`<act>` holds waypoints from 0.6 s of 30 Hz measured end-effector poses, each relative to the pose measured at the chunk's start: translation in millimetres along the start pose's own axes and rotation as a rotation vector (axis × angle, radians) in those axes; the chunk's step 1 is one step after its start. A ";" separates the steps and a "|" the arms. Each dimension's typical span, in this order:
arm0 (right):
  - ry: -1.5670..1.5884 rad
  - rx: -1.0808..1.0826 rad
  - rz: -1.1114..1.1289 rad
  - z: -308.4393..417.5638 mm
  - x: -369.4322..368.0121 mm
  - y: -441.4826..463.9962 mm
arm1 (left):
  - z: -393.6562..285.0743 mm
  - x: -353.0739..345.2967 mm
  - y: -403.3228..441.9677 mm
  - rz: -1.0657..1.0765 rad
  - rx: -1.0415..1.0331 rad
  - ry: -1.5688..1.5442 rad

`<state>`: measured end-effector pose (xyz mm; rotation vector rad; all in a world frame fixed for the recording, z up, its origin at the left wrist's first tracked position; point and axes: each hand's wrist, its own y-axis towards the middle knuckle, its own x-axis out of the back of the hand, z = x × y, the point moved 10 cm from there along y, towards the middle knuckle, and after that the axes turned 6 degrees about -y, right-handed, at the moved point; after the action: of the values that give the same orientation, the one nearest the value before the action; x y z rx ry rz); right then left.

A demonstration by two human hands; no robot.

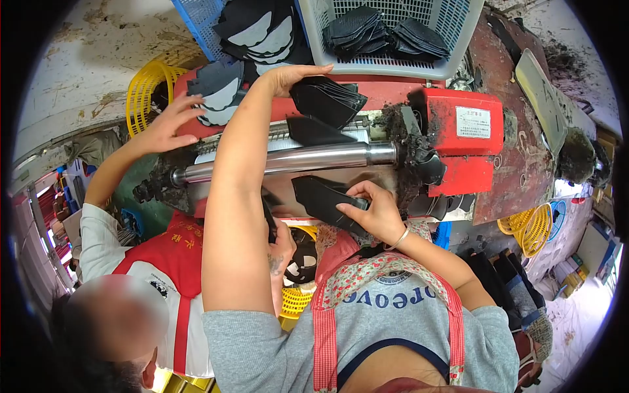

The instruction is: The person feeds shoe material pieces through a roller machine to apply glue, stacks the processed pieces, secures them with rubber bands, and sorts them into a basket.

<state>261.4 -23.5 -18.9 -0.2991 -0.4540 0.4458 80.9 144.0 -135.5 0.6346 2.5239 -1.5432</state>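
My left hand (291,78) reaches over the machine, closed at the edge of a fanned stack of black sheet pieces (331,101); some of its fingers are hidden. Below that stack, another black piece (318,132) lies at the machine's far side, behind the shiny steel roller (295,158). On the near side, my right hand (377,213) pinches dark flat pieces (321,200) between thumb and fingers. A co-worker at my left has one open hand (167,124) by grey-and-black pieces (219,92), and the other hand (282,245) on a dark piece.
A pale basket (393,69) holding black stacks stands behind the machine, beside a blue basket (196,26). The red machine housing (458,124) is at the roller's right end. Yellow baskets (141,98) and a green-edged panel (540,98) flank the bench. Dark residue coats the roller ends.
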 end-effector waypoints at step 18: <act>-0.028 -0.195 0.135 -2.4 -8.4 12.5 | 5.4 3.4 -1.0 0.013 0.039 -0.078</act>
<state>251.4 -17.1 -28.5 -0.5143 -0.5076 0.5393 76.7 139.9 -138.3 0.5831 2.4342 -1.5843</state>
